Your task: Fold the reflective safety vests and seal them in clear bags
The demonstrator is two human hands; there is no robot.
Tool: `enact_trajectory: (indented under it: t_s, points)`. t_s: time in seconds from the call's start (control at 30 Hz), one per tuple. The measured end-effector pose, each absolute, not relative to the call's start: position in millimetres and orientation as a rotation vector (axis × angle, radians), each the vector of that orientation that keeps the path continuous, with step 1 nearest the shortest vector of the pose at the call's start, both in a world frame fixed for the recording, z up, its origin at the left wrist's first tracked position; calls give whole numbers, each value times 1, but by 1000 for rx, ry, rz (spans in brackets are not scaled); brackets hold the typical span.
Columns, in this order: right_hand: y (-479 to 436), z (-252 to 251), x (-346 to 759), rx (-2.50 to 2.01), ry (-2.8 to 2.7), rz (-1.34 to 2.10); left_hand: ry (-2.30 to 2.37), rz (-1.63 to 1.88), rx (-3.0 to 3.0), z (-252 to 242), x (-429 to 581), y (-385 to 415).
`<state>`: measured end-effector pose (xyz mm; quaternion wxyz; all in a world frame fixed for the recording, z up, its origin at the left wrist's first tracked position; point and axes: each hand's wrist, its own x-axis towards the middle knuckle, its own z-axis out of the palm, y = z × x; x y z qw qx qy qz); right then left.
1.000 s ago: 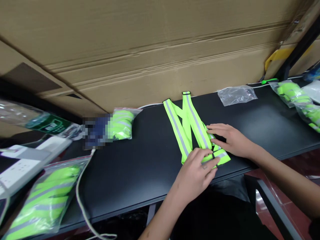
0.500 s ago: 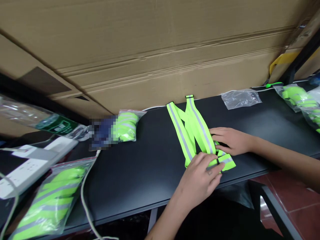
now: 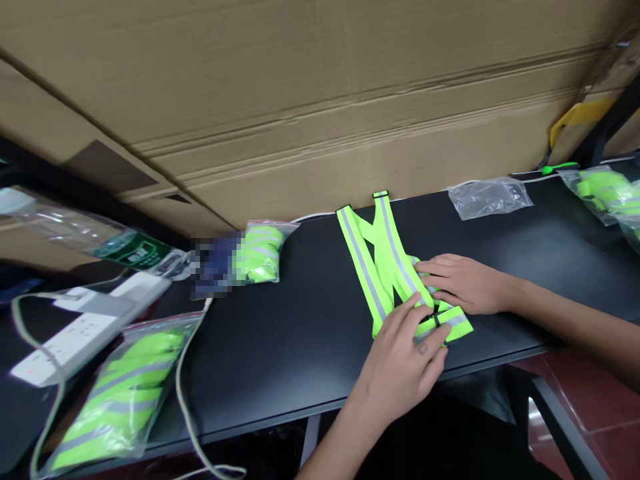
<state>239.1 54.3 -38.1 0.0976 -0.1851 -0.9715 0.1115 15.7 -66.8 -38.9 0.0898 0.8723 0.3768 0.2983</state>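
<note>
Lime reflective vest lying flat on the black desk, mid-desk toward the far edge, straps crossed and grey stripes up. Left hand on the vest's near end, fingers slightly spread and flat, resting beside a small black buckle, no tight grip. Right hand just right of it, fingers lying open across the vest's right edge. Bagged vests far left and more near left, with a power strip beyond. Clear plastic bag at the far edge, against a cardboard box.
</note>
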Motion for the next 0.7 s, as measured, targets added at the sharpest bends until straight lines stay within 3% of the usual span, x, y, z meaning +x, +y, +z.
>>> enact_trajectory:
  t_s: [0.37,0.7]
  points:
    - [54,-43,243,-775,-2666,438,1112,953,2547,-38,18,-66]
    - [64,-38,231,-543,-2862,100,1030,1008,2496,-36,18,-63]
